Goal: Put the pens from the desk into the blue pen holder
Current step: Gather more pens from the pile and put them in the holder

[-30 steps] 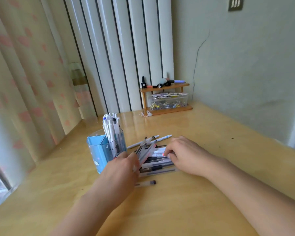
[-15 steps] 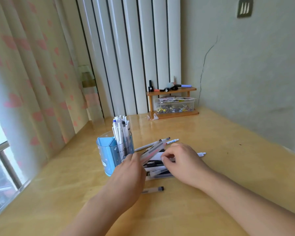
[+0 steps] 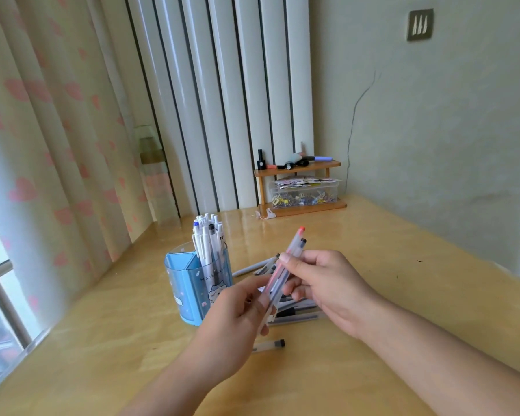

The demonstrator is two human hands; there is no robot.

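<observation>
the left hand (image 3: 231,313) and the right hand (image 3: 321,283) are raised together above the surface, both gripping one small bundle of pens (image 3: 282,271). the left hand's fingers curl round the lower end, the right hand's thumb and fingers pinch it higher up. the bundle tilts up and to the right; its barrels are slim, straight, clear or frosted plastic, one tipped with a red cap, another with a black one.

under the hands lies a loose heap of pens (image 3: 297,310) on the surface, thin grey, white and dark sticks crossing each other. a single clear pen with a black end (image 3: 270,345) lies apart, nearer the person.

just left of the hands stands the blue pen holder (image 3: 189,286), translucent blue plastic with a rounded front, a small cartoon print and an inner divider. one compartment is packed with upright white pens (image 3: 207,238) with clips.

the surface (image 3: 403,265) is pale yellow wood grain, glossy, catching light. at its far edge sits a small wooden shelf (image 3: 297,168) with markers and a little dark bottle on top and a clear plastic box (image 3: 305,193) of small colourful bits below.

behind is a white ribbed radiator-like panel (image 3: 222,100), a cream curtain with pink hearts (image 3: 42,130) at left, a window edge, and a pale green wall with a crack (image 3: 357,115) and a grey plate high up.
</observation>
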